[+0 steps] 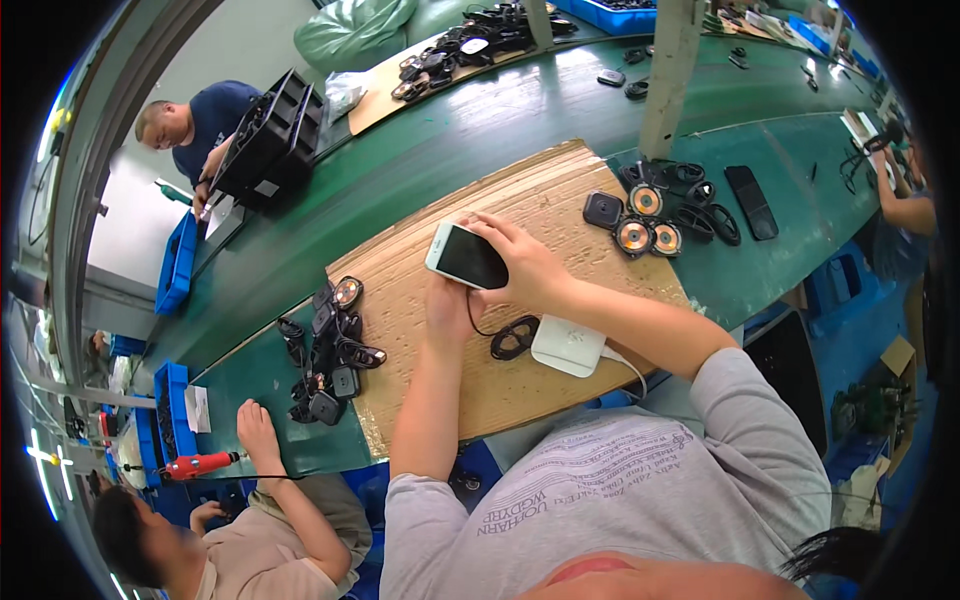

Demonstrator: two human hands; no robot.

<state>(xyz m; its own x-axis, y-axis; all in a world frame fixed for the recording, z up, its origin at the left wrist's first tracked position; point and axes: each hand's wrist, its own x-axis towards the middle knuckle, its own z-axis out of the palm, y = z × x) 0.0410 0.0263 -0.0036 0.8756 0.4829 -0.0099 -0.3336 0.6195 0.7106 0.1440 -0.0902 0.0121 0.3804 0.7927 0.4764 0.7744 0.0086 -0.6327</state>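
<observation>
Over the cardboard sheet, my two hands hold a white-framed smartphone (470, 256) with a dark screen. My left hand (450, 305) grips it from below, its fingers mostly hidden behind the phone. The right hand (528, 262) closes round the phone's far and right edges. From beneath the phone a black cable runs down to a coil (514, 338) lying on the cardboard. Whether something is pressed against the phone's back is hidden. Close to my right forearm sits a white square box (566, 346) with a white cord leaving its right side.
Cardboard (400, 290) covers the green bench. Round copper-coil discs (634, 236), black cabled pucks and a black phone (750, 203) lie at right. More cabled pucks (325, 360) are piled at left. Co-workers sit left and right; another holds a black crate (270, 140). A post (668, 80) stands behind.
</observation>
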